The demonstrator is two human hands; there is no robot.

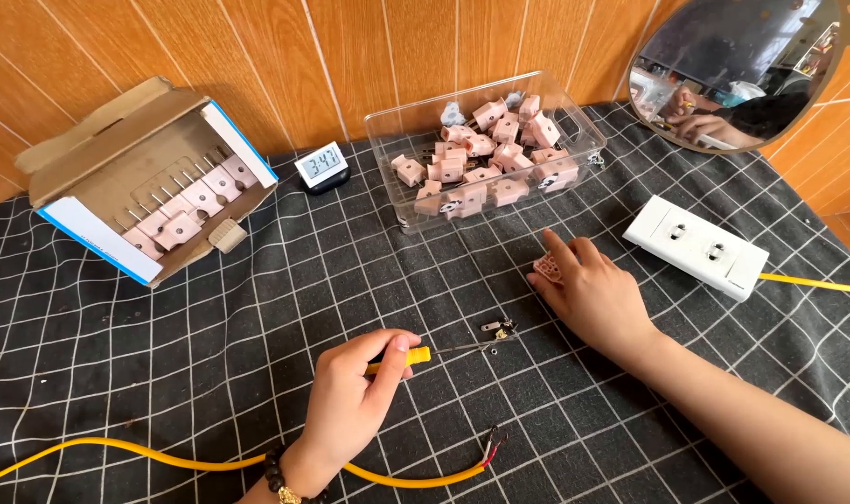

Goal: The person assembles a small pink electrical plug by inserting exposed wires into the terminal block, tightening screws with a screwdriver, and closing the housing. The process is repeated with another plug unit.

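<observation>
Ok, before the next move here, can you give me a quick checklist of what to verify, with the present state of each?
1. Left hand has a firm grip on the yellow-handled screwdriver: ok.
2. Screwdriver tip is at the small metal parts on the cloth: ok, it lies right beside them.
3. Right hand has the pink plug piece under its fingers: ok, though the piece is mostly hidden.
4. Yellow cable has its end stripped, with bare wires showing: ok.
5. White socket strip is unpowered: cannot tell.
6. Clear bin of pink plugs within reach: ok.
</observation>
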